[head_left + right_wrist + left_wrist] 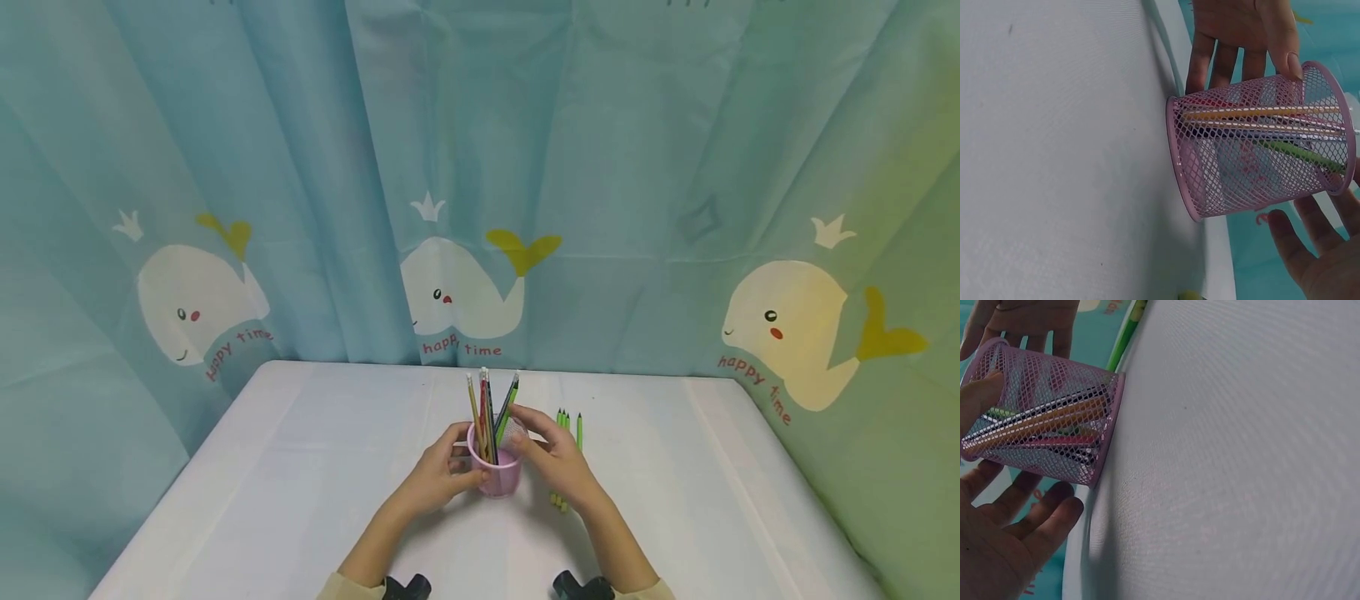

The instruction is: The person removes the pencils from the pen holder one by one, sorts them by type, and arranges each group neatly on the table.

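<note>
A pink mesh pencil cup (500,479) stands upright at the white tabletop, holding several pencils (486,417) in yellow, red, dark and green. My left hand (435,479) grips the cup from the left, its thumb (1291,62) on the near mesh. At the right side of the rim is my right hand (555,458), thumb and index fingertip apart, close by a green pencil (507,412) inside the cup. Whether they touch it is unclear. In the right wrist view, the other right-hand fingers (1288,240) extend beside the mesh.
Several loose green pencils (580,432) lie to the right of the cup, partly covered by the right hand, dark tips pointing away. The white table (675,467) ends at a blue-green curtain (630,167) printed with whales.
</note>
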The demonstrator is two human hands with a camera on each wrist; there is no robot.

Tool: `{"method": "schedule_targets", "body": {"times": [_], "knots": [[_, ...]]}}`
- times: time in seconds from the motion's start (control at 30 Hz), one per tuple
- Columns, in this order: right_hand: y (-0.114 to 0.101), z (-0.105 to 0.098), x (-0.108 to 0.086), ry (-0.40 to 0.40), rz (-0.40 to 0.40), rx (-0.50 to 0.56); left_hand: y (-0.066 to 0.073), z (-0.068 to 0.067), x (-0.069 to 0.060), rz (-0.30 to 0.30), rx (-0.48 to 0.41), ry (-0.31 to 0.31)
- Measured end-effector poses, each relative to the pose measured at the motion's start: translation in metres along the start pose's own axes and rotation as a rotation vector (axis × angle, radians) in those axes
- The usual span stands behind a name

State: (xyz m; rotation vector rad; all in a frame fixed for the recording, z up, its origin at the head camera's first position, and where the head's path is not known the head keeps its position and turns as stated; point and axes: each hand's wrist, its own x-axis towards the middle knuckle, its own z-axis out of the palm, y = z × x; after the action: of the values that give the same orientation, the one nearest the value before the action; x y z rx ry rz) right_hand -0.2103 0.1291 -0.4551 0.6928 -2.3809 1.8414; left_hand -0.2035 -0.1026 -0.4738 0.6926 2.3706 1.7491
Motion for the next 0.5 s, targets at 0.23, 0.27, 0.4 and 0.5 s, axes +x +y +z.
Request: {"method": "schedule_targets", "body": {"times": [0.23,0.27,0.4,0.5], "knots": [[0.0011,-0.0025,0.0013,0.035,-0.046,0.014,0.0014,-0.0001,-0.0001,0.005,-0.019,-0.001],[0.001,-0.0028,0.0013,0.039,-0.047,0.021,0.0011,0.0,-0.0003,0.0,-0.016,-0.001],[0.0002,-0.003,0.0008,0.063,-0.035,0.03,-0.0004,0.0002,-0.0004,-0.003,-0.006,-0.002],[-0.0009,-0.0021,0.0007,0.064,-0.008,0.035,-0.0013,0.0002,0.0,-0.006,0.008,-0.001]]}}
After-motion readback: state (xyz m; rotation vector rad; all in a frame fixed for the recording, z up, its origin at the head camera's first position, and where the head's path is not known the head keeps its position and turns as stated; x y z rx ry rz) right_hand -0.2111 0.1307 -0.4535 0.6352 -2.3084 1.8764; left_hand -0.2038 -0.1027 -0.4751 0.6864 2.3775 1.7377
